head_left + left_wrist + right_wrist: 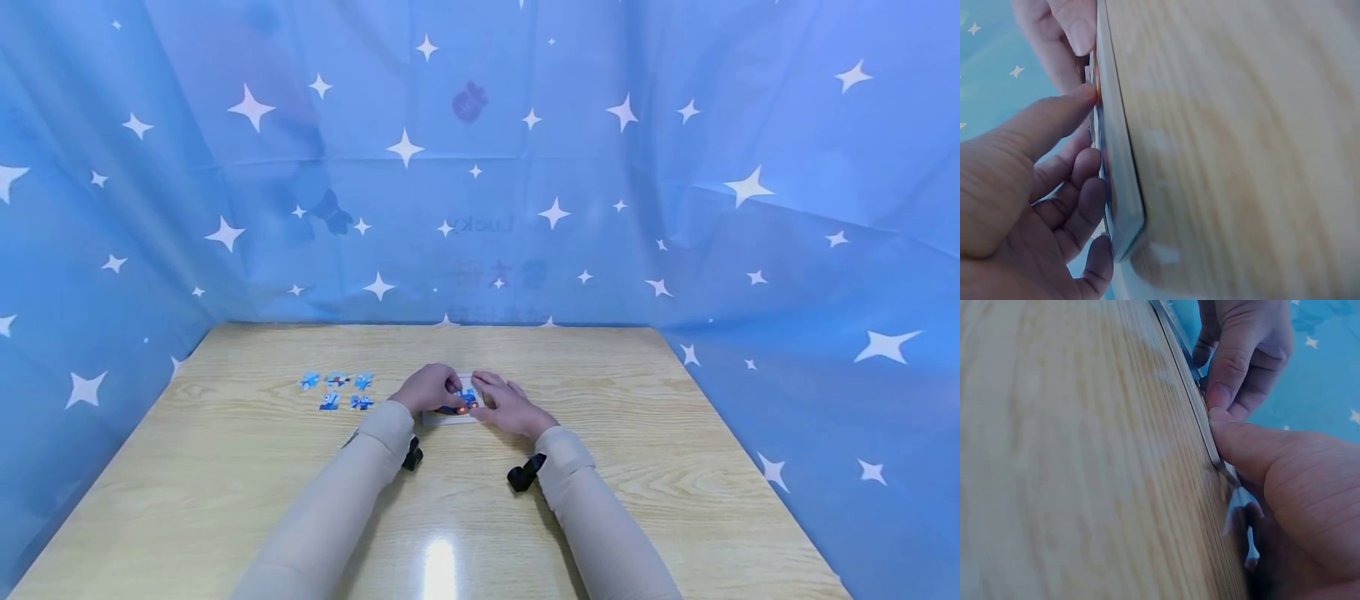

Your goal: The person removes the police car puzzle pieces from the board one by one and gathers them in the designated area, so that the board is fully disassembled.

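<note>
Both hands are at a small light-edged puzzle board [450,419] on the table, with a dark blue and orange picture showing between them. My left hand [429,388] is over the board's left part; its thumb [1054,122] presses on the picture, and its other fingertips rest close along the board with gaps between them. On the right part lies my right hand [513,408], fingers spread, its thumb [1235,440] pressing near the board's edge and touching the left thumb's tip. The hands hide much of the picture.
Several loose blue jigsaw pieces [329,402] lie in two rows left of the board. A blue curtain [480,208] with white stars surrounds the table's back and sides. The wooden table [660,467] reflects a bright light near its front.
</note>
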Tool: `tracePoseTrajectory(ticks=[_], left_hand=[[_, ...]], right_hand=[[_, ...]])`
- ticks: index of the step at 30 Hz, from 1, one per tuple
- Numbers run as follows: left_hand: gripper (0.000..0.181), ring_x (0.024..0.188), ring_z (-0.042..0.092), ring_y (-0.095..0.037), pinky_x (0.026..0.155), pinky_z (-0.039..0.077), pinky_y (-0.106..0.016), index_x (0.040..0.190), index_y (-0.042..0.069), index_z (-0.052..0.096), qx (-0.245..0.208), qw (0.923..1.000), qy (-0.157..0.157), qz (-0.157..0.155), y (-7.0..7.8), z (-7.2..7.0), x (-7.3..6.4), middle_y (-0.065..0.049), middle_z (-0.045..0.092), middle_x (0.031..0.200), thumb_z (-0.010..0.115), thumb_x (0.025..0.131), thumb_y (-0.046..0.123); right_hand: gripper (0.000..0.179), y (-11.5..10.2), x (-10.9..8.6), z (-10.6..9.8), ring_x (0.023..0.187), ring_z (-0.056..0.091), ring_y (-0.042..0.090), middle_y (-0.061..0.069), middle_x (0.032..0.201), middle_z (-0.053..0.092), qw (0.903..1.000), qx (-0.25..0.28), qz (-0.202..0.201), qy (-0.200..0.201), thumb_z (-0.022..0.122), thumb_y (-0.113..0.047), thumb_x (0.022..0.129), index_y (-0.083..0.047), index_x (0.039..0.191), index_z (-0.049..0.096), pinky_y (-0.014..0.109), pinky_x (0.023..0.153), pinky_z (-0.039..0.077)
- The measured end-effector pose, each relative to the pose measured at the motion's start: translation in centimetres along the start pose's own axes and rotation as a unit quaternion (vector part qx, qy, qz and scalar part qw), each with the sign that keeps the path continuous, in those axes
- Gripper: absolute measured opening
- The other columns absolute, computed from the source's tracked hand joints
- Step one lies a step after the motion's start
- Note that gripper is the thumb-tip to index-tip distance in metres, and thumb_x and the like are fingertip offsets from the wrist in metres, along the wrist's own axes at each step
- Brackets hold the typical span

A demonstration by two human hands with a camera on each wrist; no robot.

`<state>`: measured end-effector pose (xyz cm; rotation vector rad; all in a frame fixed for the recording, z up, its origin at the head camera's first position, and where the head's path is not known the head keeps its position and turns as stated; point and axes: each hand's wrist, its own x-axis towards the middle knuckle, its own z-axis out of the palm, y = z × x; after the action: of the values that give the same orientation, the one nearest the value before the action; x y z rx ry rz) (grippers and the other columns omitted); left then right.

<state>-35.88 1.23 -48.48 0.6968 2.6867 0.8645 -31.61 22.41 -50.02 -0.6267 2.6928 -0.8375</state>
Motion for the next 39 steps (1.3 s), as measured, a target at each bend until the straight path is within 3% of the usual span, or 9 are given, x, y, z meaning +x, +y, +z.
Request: tracePoseTrajectory(ticks=[7,14,28,39], left_hand=[[0.020,0.077,0.058,-0.014,0.075,0.052,-0.031,0.102,0.009,0.071,-0.027,0.9994,-0.014,0.015,-0.9,-0.7,-0.2,0.002,0.065,0.089,0.081,0.089,0.020],[0.023,0.085,0.061,-0.013,0.083,0.054,-0.034,0.105,0.008,0.070,-0.016,0.9995,-0.004,0.029,-1.3,-1.6,-0.6,0.001,0.066,0.095,0.081,0.088,0.018],[0.022,0.087,0.059,-0.013,0.083,0.053,-0.034,0.108,0.008,0.069,-0.030,0.9976,-0.007,0.062,-3.5,-2.9,-1.2,0.001,0.065,0.097,0.079,0.090,0.016],[0.020,0.089,0.058,-0.015,0.084,0.052,-0.033,0.107,0.010,0.069,-0.032,0.9987,-0.006,0.038,-4.2,-3.3,-2.4,0.000,0.064,0.100,0.079,0.090,0.013]], right_hand=[[0.070,-0.1,0.1,0.1,0.155,0.009,0.026,0.005,0.169,0.014,0.9999,-0.011,0.000,0.001,0.053,-0.039,0.106,-0.009,0.161,0.022,0.055,0.122,0.000],[0.069,-0.3,0.1,0.0,0.155,0.010,0.026,0.005,0.169,0.015,1.0000,-0.005,0.005,0.005,0.054,-0.038,0.106,-0.009,0.161,0.024,0.053,0.123,0.000],[0.069,-0.4,-0.1,0.0,0.155,0.010,0.026,0.003,0.169,0.014,0.9997,0.015,0.017,0.008,0.053,-0.039,0.106,-0.011,0.162,0.024,0.052,0.123,-0.002],[0.070,-0.4,-0.2,0.2,0.156,0.008,0.024,0.002,0.169,0.013,0.9995,0.025,0.015,0.007,0.054,-0.040,0.105,-0.011,0.161,0.023,0.051,0.123,-0.002]])
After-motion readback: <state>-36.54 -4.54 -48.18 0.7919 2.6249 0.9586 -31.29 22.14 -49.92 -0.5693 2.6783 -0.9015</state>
